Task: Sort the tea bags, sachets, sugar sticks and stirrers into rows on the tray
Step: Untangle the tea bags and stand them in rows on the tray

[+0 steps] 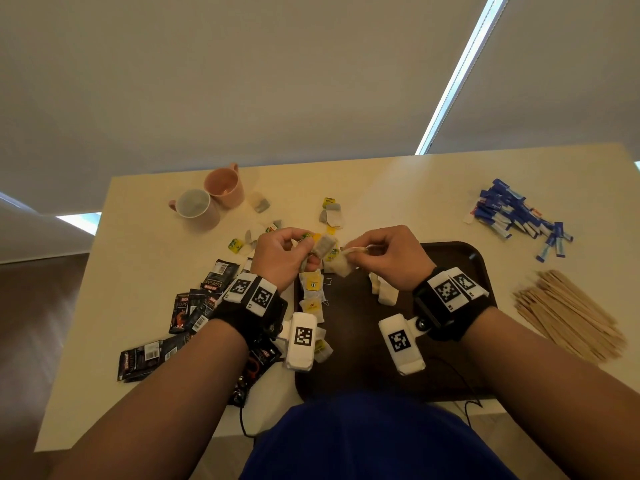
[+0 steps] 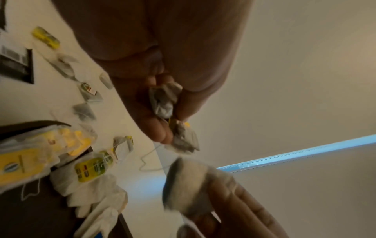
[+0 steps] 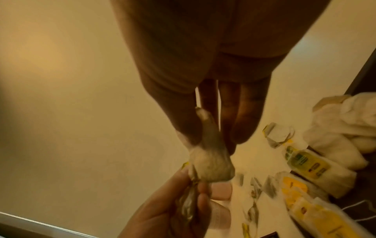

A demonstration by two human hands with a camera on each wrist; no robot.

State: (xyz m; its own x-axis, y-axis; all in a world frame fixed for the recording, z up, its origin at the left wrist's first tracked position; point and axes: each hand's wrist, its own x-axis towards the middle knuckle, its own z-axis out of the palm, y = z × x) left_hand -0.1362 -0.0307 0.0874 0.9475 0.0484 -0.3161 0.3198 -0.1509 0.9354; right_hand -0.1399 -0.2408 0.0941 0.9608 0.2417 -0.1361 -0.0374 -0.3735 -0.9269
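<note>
Both hands hover over the far-left corner of the dark brown tray. My left hand grips a small bunch of tea bags, which appear crumpled between thumb and fingers in the left wrist view. My right hand pinches one pale tea bag by its top edge; the tea bag hangs down against the left hand's bunch. A column of yellow-tagged tea bags lies along the tray's left side, with white tea bags further in.
Black sachets are scattered left of the tray. Loose tea bags lie beyond it, near two pink mugs. Blue sugar sticks are piled at the far right, wooden stirrers right of the tray.
</note>
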